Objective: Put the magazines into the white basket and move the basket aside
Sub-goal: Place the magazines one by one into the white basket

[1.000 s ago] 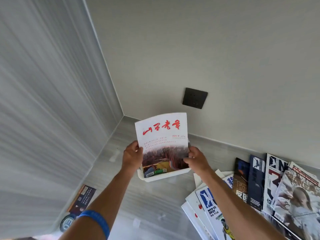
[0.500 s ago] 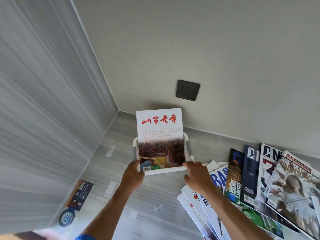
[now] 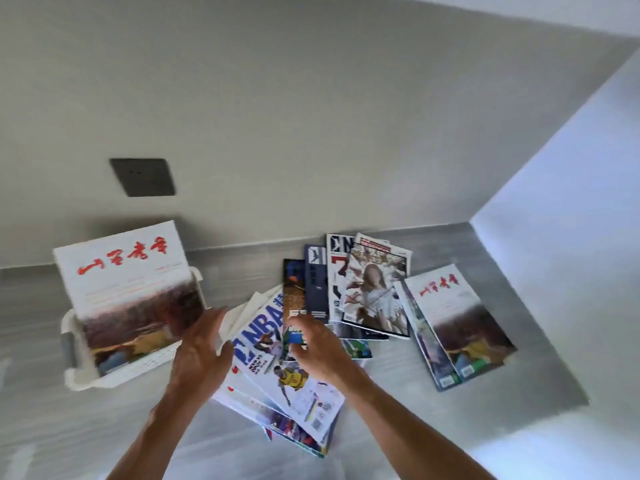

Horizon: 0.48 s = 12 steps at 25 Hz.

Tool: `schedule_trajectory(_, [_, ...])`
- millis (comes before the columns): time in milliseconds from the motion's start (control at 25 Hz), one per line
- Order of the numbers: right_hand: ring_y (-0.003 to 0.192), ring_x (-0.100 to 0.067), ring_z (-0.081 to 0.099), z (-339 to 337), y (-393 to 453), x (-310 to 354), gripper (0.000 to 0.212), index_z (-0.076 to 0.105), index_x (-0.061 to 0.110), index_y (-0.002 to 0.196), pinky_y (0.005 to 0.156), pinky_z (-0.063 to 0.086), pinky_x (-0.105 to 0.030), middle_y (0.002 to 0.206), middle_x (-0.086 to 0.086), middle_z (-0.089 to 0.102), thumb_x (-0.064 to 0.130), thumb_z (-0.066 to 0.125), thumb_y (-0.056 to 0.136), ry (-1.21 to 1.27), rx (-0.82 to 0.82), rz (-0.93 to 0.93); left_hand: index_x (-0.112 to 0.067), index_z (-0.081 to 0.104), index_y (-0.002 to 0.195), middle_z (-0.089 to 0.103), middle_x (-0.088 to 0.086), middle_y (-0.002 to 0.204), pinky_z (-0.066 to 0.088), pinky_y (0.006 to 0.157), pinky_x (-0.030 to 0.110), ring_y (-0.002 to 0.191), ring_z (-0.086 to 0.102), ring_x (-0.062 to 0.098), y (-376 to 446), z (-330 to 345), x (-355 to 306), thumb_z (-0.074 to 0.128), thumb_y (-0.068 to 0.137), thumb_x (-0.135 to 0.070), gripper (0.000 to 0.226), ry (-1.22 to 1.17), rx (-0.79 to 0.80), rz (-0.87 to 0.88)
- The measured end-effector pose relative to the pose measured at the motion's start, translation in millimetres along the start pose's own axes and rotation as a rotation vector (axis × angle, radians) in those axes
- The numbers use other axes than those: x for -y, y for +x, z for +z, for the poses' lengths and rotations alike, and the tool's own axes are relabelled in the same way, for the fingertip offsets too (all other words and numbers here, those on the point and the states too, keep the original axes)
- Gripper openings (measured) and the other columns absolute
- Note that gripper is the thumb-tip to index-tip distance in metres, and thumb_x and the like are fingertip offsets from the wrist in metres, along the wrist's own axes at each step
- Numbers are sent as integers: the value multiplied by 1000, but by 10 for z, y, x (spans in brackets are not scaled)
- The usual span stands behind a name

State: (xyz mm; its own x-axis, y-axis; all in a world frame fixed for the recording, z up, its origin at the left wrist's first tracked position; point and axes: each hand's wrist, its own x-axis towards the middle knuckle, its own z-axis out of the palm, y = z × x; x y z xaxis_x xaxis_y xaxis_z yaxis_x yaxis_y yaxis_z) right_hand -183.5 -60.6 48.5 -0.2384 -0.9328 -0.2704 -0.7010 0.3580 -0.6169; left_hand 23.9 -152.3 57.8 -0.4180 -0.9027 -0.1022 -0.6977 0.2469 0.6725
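a second ago both hands held the red-titled magazine (image 3: pixel 128 292) over the white basket (image 3: pixel 74 355); now it stands in the basket at nine o'clock, leaning back, and both have let go. that is one magazine stowed. the left hand (image 3: pixel 199 351) and right hand (image 3: pixel 317 344), fingers loosely spread and holding nothing, have swung over the nba magazine (image 3: pixel 273 344) at centre. the rest of the pile (image 3: pixel 374 292) fans toward three o'clock on the grey counter (image 3: pixel 502 393), outside the basket. most of the job remains.
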Motion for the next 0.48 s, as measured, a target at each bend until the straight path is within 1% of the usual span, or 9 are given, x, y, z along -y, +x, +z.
schedule_trajectory(80, [118, -22, 60, -367, -302, -633, 43, 52, 21, 131, 96, 46, -28, 135, -2, 59, 20, 58, 89, 24, -60, 205, -14, 45, 142, 46, 11, 148, 35, 114, 42, 135, 44, 28, 19, 484, -548, 60, 86, -15, 58, -35, 127, 72])
schedule_trajectory(160, [121, -24, 58, -634, -592, -1297, 46, 49, 18, 134, 99, 46, -31, 139, -5, 56, 22, 59, 89, -42, -82, 401, -20, 40, 146, 40, 5, 154, 29, 116, 35, 140, 39, 22, -50, 965, -954, 58, 90, -17, 58, -30, 242, 141])
schedule_trajectory(240, [128, -26, 51, -866, -791, -1899, 54, 42, 16, 139, 104, 43, -34, 144, -7, 49, 25, 61, 89, -204, -84, 491, -24, 40, 145, 35, -1, 156, 28, 116, 30, 141, 35, 17, -163, 1394, -1273, 57, 92, -18, 57, -19, 339, 174])
schedule_trajectory(280, [130, -27, 47, -968, -831, -2157, 60, 37, 16, 142, 106, 42, -37, 146, -8, 45, 28, 61, 88, -228, -131, 517, -26, 40, 145, 34, -3, 156, 26, 116, 27, 142, 33, 14, -225, 1567, -1383, 57, 92, -19, 56, -18, 368, 182])
schedule_trajectory(360, [135, -31, 42, -1108, -782, -2598, 71, 27, 15, 147, 107, 42, -44, 152, -10, 36, 37, 60, 88, -184, -226, 583, -29, 42, 143, 34, -7, 155, 24, 114, 22, 142, 31, 10, -314, 1799, -1503, 58, 91, -20, 56, -5, 392, 183])
schedule_trajectory(400, [138, -32, 39, -1144, -726, -2752, 77, 23, 14, 149, 108, 41, -47, 156, -11, 30, 43, 59, 88, -157, -225, 628, -30, 42, 143, 35, -8, 154, 23, 113, 21, 142, 31, 9, -346, 1856, -1504, 58, 90, -19, 56, 9, 399, 171])
schedule_trajectory(440, [140, -34, 34, -1149, -665, -2863, 85, 19, 12, 150, 110, 39, -48, 159, -13, 22, 48, 60, 85, -139, -173, 672, -30, 43, 142, 35, -9, 154, 23, 113, 20, 142, 31, 8, -368, 1880, -1479, 58, 90, -18, 56, 28, 400, 158])
schedule_trajectory(480, [142, -35, 30, -1110, -617, -2936, 93, 17, 10, 151, 110, 37, -47, 161, -15, 17, 52, 64, 82, -144, -86, 704, -31, 43, 142, 37, -10, 153, 24, 113, 20, 141, 33, 8, -393, 1890, -1442, 58, 90, -17, 56, 55, 396, 141])
